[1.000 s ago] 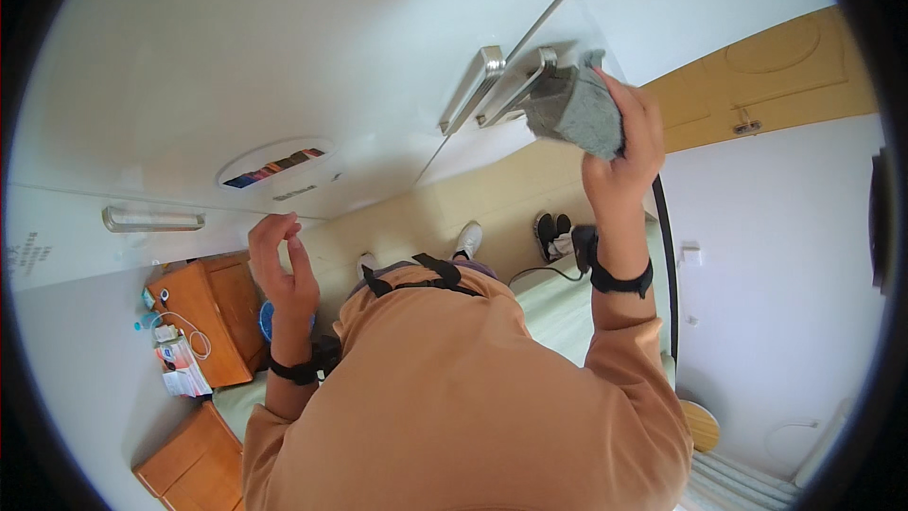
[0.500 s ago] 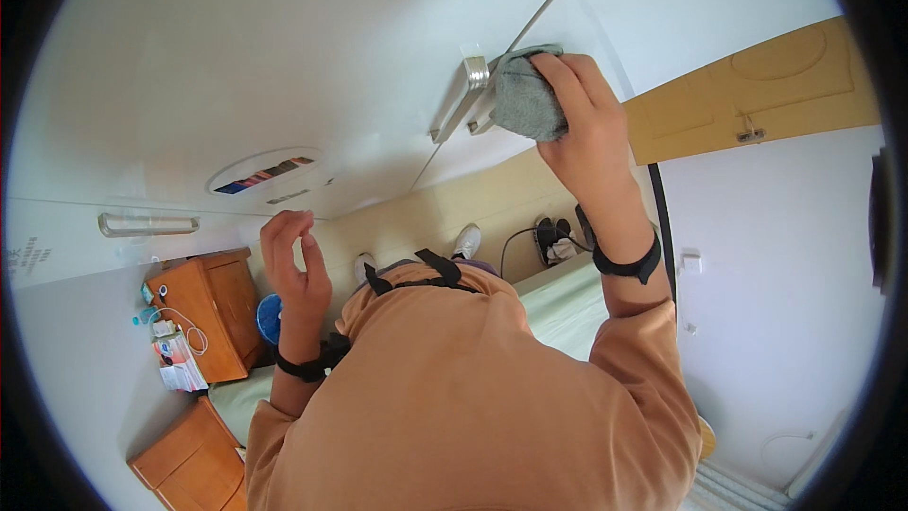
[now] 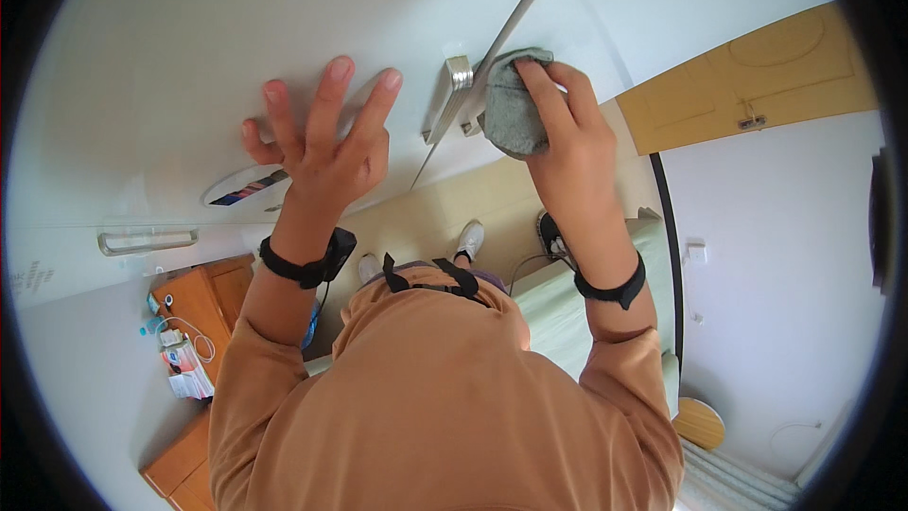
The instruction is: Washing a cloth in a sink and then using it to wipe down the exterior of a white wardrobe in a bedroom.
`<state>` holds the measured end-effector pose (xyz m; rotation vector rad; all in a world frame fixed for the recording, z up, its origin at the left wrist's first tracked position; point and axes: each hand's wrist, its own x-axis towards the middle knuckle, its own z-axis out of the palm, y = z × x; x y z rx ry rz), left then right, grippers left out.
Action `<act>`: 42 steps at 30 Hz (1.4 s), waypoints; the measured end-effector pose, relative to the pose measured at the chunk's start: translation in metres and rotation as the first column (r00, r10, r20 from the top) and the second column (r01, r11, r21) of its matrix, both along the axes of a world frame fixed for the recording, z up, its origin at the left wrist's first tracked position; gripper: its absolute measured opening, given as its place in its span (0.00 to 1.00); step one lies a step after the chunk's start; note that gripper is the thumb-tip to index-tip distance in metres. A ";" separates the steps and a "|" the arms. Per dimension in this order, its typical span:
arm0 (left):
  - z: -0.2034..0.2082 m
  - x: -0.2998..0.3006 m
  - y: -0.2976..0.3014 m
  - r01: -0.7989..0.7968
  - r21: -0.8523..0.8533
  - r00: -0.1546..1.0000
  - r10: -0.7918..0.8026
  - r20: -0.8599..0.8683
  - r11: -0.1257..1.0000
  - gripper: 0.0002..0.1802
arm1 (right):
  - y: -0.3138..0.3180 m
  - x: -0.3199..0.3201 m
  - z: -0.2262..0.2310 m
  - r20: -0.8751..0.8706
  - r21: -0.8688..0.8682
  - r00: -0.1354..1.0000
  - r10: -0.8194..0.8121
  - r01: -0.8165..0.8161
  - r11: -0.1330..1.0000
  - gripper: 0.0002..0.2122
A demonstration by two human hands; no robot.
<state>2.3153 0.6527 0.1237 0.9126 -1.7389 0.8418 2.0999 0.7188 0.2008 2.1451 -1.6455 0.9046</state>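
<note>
The person's right hand [image 3: 558, 132] is closed around a bunched grey cloth [image 3: 513, 106], pressing it against a metal handle [image 3: 452, 95] on the white cabinet door [image 3: 170, 66]. The cloth sits just right of the handle, at the seam where two door panels meet. The left hand [image 3: 326, 147] is spread wide, fingers splayed, holding nothing; whether its palm touches the white surface cannot be told. Both wrists carry black bands.

Left of the left hand, an oval label [image 3: 246, 186] with a dark, multicoloured strip sits on the white surface, and below it a long pale bar handle [image 3: 147, 241]. Far below, at lower left, a wooden desk [image 3: 194, 298] bears a small white package with red print [image 3: 189, 374] and a white cable. A pale green bed [image 3: 567, 317] lies lower right, and a wooden door [image 3: 757, 80] shows at upper right
</note>
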 end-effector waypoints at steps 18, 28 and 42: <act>-0.016 0.001 -0.007 -0.114 -0.103 0.993 0.116 0.016 0.988 0.21 | 0.008 -0.025 -0.015 0.141 -0.150 0.984 0.106 -0.084 0.985 0.27; -0.016 0.002 -0.011 -0.096 -0.139 0.994 0.102 0.044 0.986 0.21 | -0.015 -0.023 0.011 0.016 -0.011 0.976 0.219 -0.219 0.976 0.26; -0.014 0.003 -0.011 -0.054 -0.168 0.996 0.066 0.068 0.984 0.24 | -0.011 -0.040 -0.023 -0.131 -0.080 0.906 0.401 -0.413 0.907 0.20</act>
